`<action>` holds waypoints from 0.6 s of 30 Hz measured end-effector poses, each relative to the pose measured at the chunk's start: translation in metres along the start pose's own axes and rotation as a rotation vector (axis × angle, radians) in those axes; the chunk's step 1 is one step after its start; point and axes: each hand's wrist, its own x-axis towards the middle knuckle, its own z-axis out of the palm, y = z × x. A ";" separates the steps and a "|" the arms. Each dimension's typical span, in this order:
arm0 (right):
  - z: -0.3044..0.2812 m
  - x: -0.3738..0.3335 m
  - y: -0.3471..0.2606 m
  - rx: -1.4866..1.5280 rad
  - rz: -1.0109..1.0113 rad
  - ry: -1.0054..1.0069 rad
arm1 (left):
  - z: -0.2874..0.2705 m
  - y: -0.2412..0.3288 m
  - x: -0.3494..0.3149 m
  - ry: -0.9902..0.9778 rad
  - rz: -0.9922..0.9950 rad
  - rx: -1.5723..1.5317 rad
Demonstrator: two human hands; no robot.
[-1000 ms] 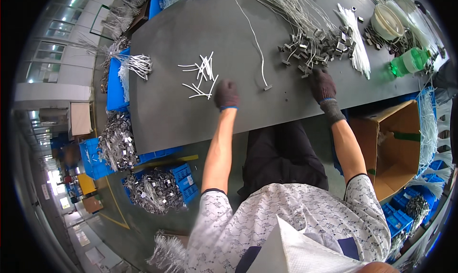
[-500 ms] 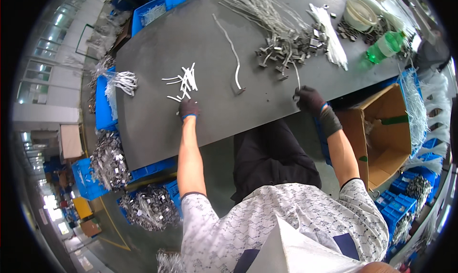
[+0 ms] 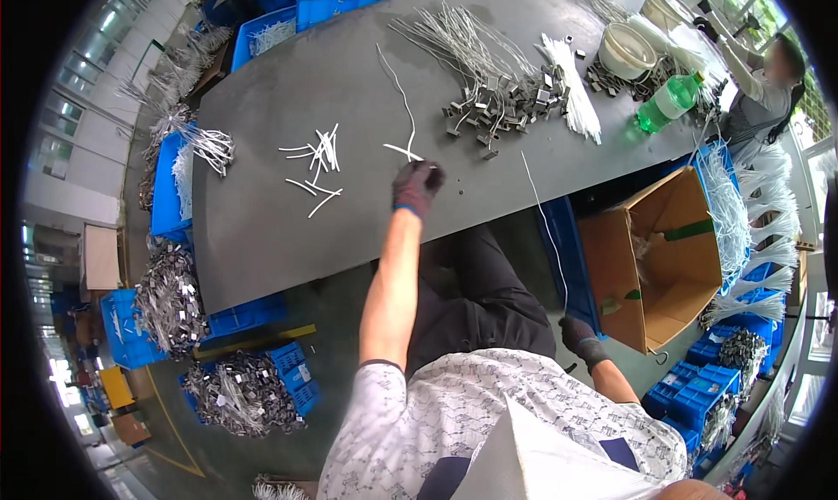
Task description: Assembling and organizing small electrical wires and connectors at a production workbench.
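Note:
My left hand (image 3: 418, 186), in a dark glove, is closed over the table at the near end of a thin wire (image 3: 403, 94). A short white tube (image 3: 400, 151) sticks out from its fingertips; the wire's metal end is hidden by the hand. Below the table's front edge, my gloved right hand (image 3: 580, 339) is closed on the end of a long thin pale wire (image 3: 550, 225), which trails back up onto the tabletop. Loose short white tubes (image 3: 325, 151) lie left of my left hand. A heap of metal clips (image 3: 502, 107) with wires (image 3: 463, 41) lies further back.
A bundle of white tubes (image 3: 572, 89), a white bucket (image 3: 627, 50) and a green bottle (image 3: 669, 103) stand at the table's (image 3: 262, 229) back right. An open cardboard box (image 3: 611, 264) is beside my right arm. Another person (image 3: 759, 85) works at the far right.
My left hand has moved right from the loose tubes to the lying wire, bringing a white tube. My right hand has drawn a wire away from the clip heap and down past the table edge.

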 end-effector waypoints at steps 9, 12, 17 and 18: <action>-0.113 0.090 -0.113 -0.099 -0.146 0.093 | 0.113 -0.013 -0.023 0.117 0.276 -0.113; -0.114 0.090 -0.099 -0.235 -0.031 -0.057 | 0.109 0.023 -0.034 0.178 0.613 -0.032; -0.091 0.089 -0.082 -0.148 -0.071 -0.029 | 0.098 0.027 -0.051 0.129 0.558 0.249; -0.088 0.087 -0.080 -0.117 -0.106 0.001 | 0.094 0.026 -0.053 0.095 0.521 0.319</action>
